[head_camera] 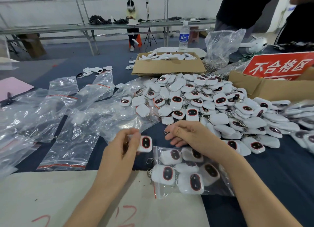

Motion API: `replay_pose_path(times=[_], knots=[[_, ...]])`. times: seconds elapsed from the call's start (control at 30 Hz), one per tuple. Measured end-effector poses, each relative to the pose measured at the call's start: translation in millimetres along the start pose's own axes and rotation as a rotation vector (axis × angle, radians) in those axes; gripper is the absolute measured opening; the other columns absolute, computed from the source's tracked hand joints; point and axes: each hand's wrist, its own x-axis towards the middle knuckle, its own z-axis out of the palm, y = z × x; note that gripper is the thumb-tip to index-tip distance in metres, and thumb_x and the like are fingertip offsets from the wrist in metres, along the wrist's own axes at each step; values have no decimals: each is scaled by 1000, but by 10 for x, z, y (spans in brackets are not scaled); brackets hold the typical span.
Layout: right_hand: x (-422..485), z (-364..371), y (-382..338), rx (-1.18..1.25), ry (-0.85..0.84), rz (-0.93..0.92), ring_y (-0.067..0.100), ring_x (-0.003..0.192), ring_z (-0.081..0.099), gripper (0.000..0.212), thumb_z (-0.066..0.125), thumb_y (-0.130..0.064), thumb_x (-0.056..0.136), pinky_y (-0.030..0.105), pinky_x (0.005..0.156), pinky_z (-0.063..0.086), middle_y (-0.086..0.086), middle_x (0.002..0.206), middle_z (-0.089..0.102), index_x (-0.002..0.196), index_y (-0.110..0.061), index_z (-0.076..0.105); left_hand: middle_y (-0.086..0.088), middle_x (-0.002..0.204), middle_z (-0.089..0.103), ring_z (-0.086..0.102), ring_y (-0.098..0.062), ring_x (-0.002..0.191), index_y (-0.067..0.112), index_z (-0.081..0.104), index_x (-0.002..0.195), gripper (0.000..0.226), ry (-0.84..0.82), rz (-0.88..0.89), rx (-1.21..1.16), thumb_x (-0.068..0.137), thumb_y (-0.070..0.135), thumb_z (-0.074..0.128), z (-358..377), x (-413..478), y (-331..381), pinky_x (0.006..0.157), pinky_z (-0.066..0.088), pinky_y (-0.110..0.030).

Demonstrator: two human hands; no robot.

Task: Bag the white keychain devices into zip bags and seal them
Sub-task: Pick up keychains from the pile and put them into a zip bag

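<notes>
Dark bench (271, 167) heaped with rounded white devices (203, 99); left hand (122, 147) pinching one device (146, 143); right hand (188, 136) half curled by metal ring (165, 132), grip unclear.

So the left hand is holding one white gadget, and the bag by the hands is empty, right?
Not quite. The left hand does hold one white gadget, but the bag by the hands is not empty: the head view shows several packed gadgets inside it.

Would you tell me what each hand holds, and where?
Left hand: white rounded plastic keychain device, gripped by its left end. Right hand: a small metal ring beside its forefinger; grip cannot be told.
</notes>
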Motion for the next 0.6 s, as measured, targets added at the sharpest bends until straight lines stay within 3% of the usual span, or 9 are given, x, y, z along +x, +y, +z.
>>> replay_pose_path(times=[0.07, 0.17, 0.27, 0.4, 0.53, 0.6], knots=[[0, -15, -55, -105, -32, 15, 7, 86, 72, 15, 56, -33, 101, 21, 78, 57, -12, 95, 76, 102, -32, 71, 14, 81, 72, 65, -11, 73, 47, 64, 99, 25, -31, 3, 81, 87, 62, 48, -90, -166, -32, 71, 52, -26], [-7, 0, -122, -282, -80, 35, -3, 87, 69, 17, 57, -46, 98, 19, 78, 52, -20, 95, 74, 105, -37, 69, 26, 88, 71, 65, -1, 85, 62, 64, 93, 22, -56, 11, 134, 83, 63, 45, -95, -251, -20, 72, 45, -9], [-8, 46, -150, -432, -128, 33, -8, 95, 63, 25, 61, -49, 94, 21, 90, 49, -20, 102, 70, 114, -37, 68, 20, 88, 72, 64, -4, 85, 61, 65, 95, 24, -132, 31, 166, 85, 60, 43, -44, -274, 28, 73, 44, -12], [-5, 73, -146, -383, -199, 68, -6, 98, 62, 25, 66, -39, 94, 20, 94, 48, -20, 103, 69, 118, -35, 68, 15, 82, 73, 64, -9, 75, 57, 66, 102, 22, -152, 10, 67, 87, 51, 50, -3, -293, 68, 66, 49, -17], [9, 73, -108, -326, -234, 36, -17, 72, 60, 24, 67, -31, 95, 2, 67, 42, -35, 77, 67, 118, -31, 69, 5, 75, 70, 61, -16, 67, 49, 62, 96, 16, -101, -70, 26, 93, 34, 64, 80, -314, 85, 65, 47, -21], [21, 89, -97, -315, -221, 21, -13, 74, 60, 24, 68, -29, 94, 6, 71, 43, -31, 78, 67, 118, -31, 69, 10, 75, 72, 61, -9, 67, 37, 65, 89, 7, -5, -145, 7, 90, 32, 70, 118, -321, 74, 64, 44, -12]])
